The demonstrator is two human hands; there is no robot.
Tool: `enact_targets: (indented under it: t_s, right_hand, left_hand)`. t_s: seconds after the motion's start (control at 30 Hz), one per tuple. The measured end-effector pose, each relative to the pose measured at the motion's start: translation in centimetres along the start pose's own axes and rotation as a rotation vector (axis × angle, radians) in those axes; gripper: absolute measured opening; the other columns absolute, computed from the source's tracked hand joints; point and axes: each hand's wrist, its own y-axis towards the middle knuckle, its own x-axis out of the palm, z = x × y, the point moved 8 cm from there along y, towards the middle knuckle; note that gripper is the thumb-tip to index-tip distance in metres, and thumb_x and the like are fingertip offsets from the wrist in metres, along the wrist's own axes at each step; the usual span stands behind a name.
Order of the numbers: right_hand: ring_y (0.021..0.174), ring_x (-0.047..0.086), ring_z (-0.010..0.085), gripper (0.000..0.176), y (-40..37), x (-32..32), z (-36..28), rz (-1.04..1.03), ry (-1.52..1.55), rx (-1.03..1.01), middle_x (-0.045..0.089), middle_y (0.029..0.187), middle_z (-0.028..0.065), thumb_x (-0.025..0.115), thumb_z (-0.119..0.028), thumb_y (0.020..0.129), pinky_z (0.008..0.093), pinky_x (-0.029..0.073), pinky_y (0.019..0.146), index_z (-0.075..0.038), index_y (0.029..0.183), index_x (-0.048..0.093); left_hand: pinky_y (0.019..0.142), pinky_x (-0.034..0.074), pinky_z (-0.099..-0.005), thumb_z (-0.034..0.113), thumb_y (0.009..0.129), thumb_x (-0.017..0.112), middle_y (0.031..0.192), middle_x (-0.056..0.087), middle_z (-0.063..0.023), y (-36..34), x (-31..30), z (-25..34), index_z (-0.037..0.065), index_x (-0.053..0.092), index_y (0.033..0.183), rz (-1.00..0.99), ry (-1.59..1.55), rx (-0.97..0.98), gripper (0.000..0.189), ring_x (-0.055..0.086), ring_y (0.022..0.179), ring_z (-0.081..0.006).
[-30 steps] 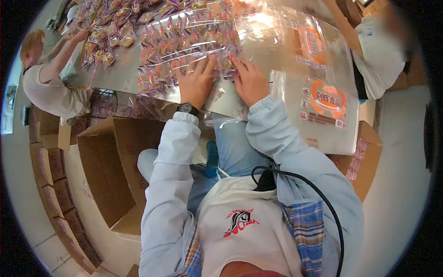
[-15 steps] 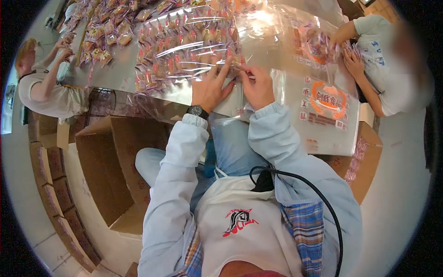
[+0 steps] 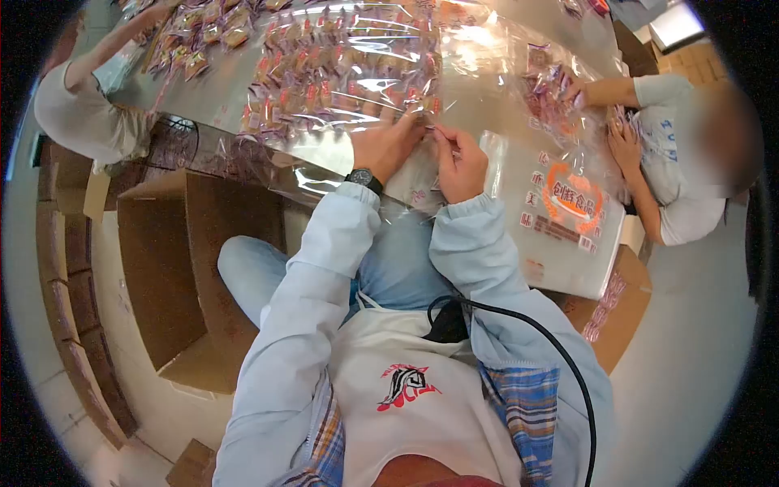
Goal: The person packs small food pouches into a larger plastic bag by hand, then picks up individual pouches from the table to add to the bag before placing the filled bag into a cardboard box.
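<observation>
Right now, from my head cam: both my hands meet at the near edge of a big clear snack bag (image 3: pixel 341 73) lying on the table (image 3: pixel 209 101). R hand (image 3: pixel 458 162) is curled, thumb & forefinger pinching the loose film at the bag's near-right corner. L hand (image 3: pixel 389 146), w/ wristwatch (image 3: pixel 363 177), lies fingers-together on the same film, tips touching the R hand; can't tell if it nips the plastic or only presses. The bag's bulk, packed w/ small wrapped snacks, lies ahead & left of my grip, long axis L–R along the table, so L hand is nearer it. A stack of printed bags (image 3: pixel 568 211) sits just right of R hand. Open cardboard box (image 3: pixel 187 260) stands lower left. A co-worker's hand (image 3: pixel 572 89) works far right.
</observation>
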Motion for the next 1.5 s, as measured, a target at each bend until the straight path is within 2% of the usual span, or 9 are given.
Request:
enact_targets:
  t_s: [0.3, 0.4, 0.5, 0.63, 0.73, 0.77, 0.83, 1.07, 1.5]
  right_hand:
    - [0.078, 0.069, 0.0294, 0.013, -0.2, -0.7, 0.4, 0.06, -0.209, -0.104, 0.071, 0.087, 0.011, 0.077, -0.015, 0.09, 0.0384, 0.054, 0.069, -0.006, 0.098, 0.073]
    - [0.082, 0.068, 0.0303, 0.013, -0.5, -1.3, -1.5, 0.081, -0.44, -0.262, 0.07, 0.088, 0.0095, 0.078, -0.009, 0.083, 0.0391, 0.053, 0.071, -0.008, 0.095, 0.072]
    - [0.087, 0.067, 0.0309, 0.018, -2.2, -0.8, -4.7, -0.056, -0.41, -0.433, 0.07, 0.091, 0.0084, 0.078, -0.005, 0.078, 0.0405, 0.053, 0.076, -0.008, 0.094, 0.072]
    - [0.1, 0.066, 0.0319, 0.033, -5.2, 5.4, -8.7, -0.41, -0.161, -0.458, 0.07, 0.107, 0.011, 0.078, -0.007, 0.074, 0.0434, 0.052, 0.092, -0.007, 0.106, 0.07]
    - [0.119, 0.062, 0.0323, 0.05, -5.6, 12.5, -11.7, -0.493, -0.232, -0.709, 0.065, 0.128, 0.0143, 0.074, -0.01, 0.081, 0.0426, 0.054, 0.09, -0.006, 0.13, 0.064]
    - [0.122, 0.06, 0.0321, 0.053, -4.9, 14.9, -12.0, -0.502, -0.3, -0.749, 0.063, 0.131, 0.0137, 0.073, -0.011, 0.082, 0.0432, 0.053, 0.092, -0.005, 0.133, 0.062]
    - [0.128, 0.057, 0.0317, 0.058, -4.3, 18.7, -12.0, -0.517, -0.438, -0.818, 0.059, 0.138, 0.0124, 0.072, -0.012, 0.083, 0.0444, 0.052, 0.094, -0.004, 0.139, 0.057]
    - [0.119, 0.062, 0.0307, 0.063, -3.9, 21.1, -11.8, -0.366, -0.467, -0.873, 0.06, 0.137, 0.0063, 0.073, -0.021, 0.083, 0.0442, 0.054, 0.092, -0.023, 0.144, 0.057]
    - [0.119, 0.063, 0.0308, 0.043, -4.6, 21.4, -11.0, -0.235, -0.405, -0.881, 0.067, 0.132, 0.008, 0.064, -0.017, 0.086, 0.0455, 0.05, 0.102, -0.022, 0.128, 0.07]
  left_hand:
    - [0.12, 0.019, -0.067, 0.041, 0.083, 0.079, 0.145, 0.057, -0.0052, -0.4, -0.8, -0.2, 0.021, 0.067, 0.13, -0.174, -0.098, -0.033, 0.052, 0.048, 0.139, -0.0328]
    - [0.111, 0.038, -0.0567, 0.028, 0.089, 0.072, 0.136, 0.065, -0.01, -2.1, -4.4, -0.5, 0.009, 0.046, 0.15, -0.132, 0.026, 0.104, 0.069, 0.06, 0.122, -0.0335]
    - [0.11, 0.039, -0.0543, 0.017, 0.086, 0.074, 0.13, 0.065, -0.0118, -6.9, -8.0, -3.4, 0.009, 0.051, 0.143, -0.039, -0.192, 0.186, 0.062, 0.063, 0.112, -0.0336]
    - [0.095, 0.046, -0.0492, 0.017, 0.084, 0.078, 0.109, 0.067, -0.012, -6.6, -16.1, -11.8, 0.005, 0.063, 0.117, 0.288, 0.016, -0.349, 0.039, 0.062, 0.106, -0.0354]
    - [0.087, 0.051, -0.0456, 0.02, 0.088, 0.077, 0.101, 0.07, -0.0134, -7.0, -15.6, -18.4, 0.0, 0.065, 0.108, 0.295, -0.101, -0.541, 0.03, 0.066, 0.097, -0.0358]
    - [0.078, 0.054, -0.0424, 0.021, 0.094, 0.073, 0.09, 0.073, -0.0163, -8.9, -12.8, -21.2, -0.002, 0.067, 0.105, 0.076, -0.355, -0.779, 0.027, 0.07, 0.083, -0.0351]
    - [0.069, 0.055, -0.0393, 0.02, 0.097, 0.069, 0.081, 0.073, -0.0184, -9.2, -12.9, -20.4, -0.001, 0.072, 0.102, 0.134, -0.178, -0.605, 0.022, 0.073, 0.072, -0.0312]
    - [0.069, 0.054, -0.0341, 0.018, 0.099, 0.065, 0.082, 0.074, -0.0156, -11.0, -13.6, -16.8, -0.002, 0.072, 0.105, 0.013, -0.348, -0.752, 0.022, 0.072, 0.072, -0.0232]
    - [0.065, 0.052, -0.0283, 0.016, 0.1, 0.065, 0.081, 0.072, -0.0122, -13.7, -14.3, -15.3, -0.003, 0.071, 0.111, 0.057, -0.409, -0.733, 0.022, 0.066, 0.068, -0.0123]
